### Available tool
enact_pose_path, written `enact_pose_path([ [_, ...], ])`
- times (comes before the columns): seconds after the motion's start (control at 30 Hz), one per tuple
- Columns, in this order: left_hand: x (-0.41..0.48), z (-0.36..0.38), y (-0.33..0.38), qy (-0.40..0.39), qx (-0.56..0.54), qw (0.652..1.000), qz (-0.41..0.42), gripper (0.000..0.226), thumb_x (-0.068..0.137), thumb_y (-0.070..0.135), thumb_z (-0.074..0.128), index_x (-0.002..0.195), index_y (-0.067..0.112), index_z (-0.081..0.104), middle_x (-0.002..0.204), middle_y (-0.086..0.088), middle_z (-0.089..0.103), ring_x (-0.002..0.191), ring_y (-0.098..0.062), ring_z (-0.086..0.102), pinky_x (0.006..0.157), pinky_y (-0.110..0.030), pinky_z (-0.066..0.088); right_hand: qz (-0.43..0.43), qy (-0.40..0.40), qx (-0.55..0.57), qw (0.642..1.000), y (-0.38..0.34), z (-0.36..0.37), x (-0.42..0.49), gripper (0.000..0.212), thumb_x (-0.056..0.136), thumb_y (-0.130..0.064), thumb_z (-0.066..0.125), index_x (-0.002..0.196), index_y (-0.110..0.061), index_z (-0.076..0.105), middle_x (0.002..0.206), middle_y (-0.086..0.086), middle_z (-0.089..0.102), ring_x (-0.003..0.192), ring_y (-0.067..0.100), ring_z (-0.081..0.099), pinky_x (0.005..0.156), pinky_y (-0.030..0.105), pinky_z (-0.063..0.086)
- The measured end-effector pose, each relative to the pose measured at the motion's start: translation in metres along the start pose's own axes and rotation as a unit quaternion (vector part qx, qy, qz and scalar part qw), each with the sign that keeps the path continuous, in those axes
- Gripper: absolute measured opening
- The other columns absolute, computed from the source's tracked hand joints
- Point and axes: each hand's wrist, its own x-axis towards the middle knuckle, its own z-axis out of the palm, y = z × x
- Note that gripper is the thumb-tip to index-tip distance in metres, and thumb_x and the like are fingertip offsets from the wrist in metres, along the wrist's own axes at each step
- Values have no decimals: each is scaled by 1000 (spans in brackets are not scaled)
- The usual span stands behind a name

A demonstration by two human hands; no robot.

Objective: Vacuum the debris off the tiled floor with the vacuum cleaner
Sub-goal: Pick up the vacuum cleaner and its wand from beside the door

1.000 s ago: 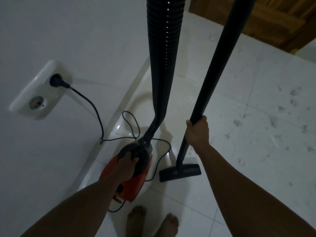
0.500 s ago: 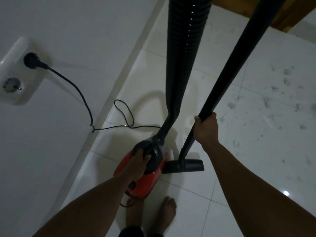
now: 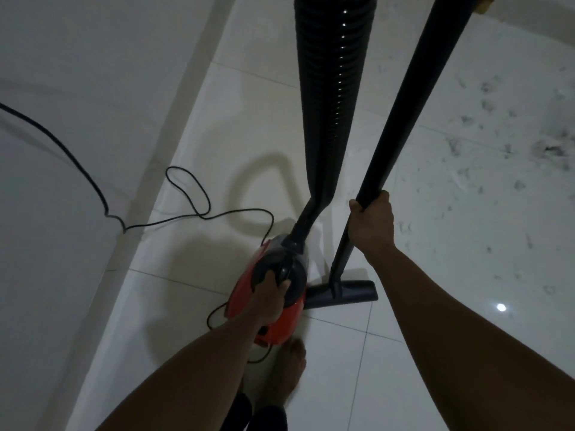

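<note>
Tiled floor (image 3: 435,353) fills centre & right, w/ white wall (image 3: 77,88) at 9 o'clock. Ribbed blk hose (image 3: 329,104) drops from 12 o'clock into the red vacuum cleaner (image 3: 287,328), just below centre. Blk wand (image 3: 413,98) slants from 1 o'clock down to the floor nozzle (image 3: 351,290), touching the vac at its 3 o'clock. L hand (image 3: 267,303) grips the vac's top handle; R hand (image 3: 371,225) is wrapped round the wand. Power cord (image 3: 236,210) loops at 10 o'clock of the vac. Debris (image 3: 547,150) lies scattered at 2–3 o'clock, well apart from the nozzle.
</note>
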Motion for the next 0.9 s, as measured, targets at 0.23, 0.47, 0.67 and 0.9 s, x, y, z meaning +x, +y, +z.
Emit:
enact_pose_path([
  [0.23, 18, -17, -25, 58, 30, 996, 64, 38, 104, 36, 42, 130, 8, 45, 83, -2, 63, 69, -17, 62, 65, -37, 53, -10, -6, 9, 1000, -8, 4, -7, 40, 99, -20, 55, 132, -4, 42, 118, 13, 57, 100, 25, 62, 63, 20, 45],
  [0.47, 22, -73, -33, 123, 43, 990, 46, 39, 103, 30, 47, 128, 1, 51, 85, -4, 57, 68, -13, 52, 60, -27, 37, -27, -17, 35, 999, -20, 12, -14, 39, 97, -19, 57, 132, -5, 44, 111, 8, 58, 82, 13, 57, 53, 11, 36],
  [0.67, 3, -95, -9, 174, 112, 964, 170, 25, 96, 29, 58, 116, 15, 61, 106, -4, 67, 93, -19, 65, 86, -38, 56, -8, -15, 117, 993, -32, 7, -32, 31, 83, -14, 65, 111, -12, 52, 91, 2, 59, 69, 10, 57, 50, 16, 41],
  [0.9, -107, -98, 136, 75, -33, 948, 306, 46, 92, 34, 66, 133, 19, 53, 115, 1, 61, 102, -14, 62, 84, -30, 56, -52, -31, 125, 990, -53, -21, -66, 26, 76, -15, 68, 96, -18, 52, 89, 5, 59, 74, 19, 61, 62, 29, 52],
])
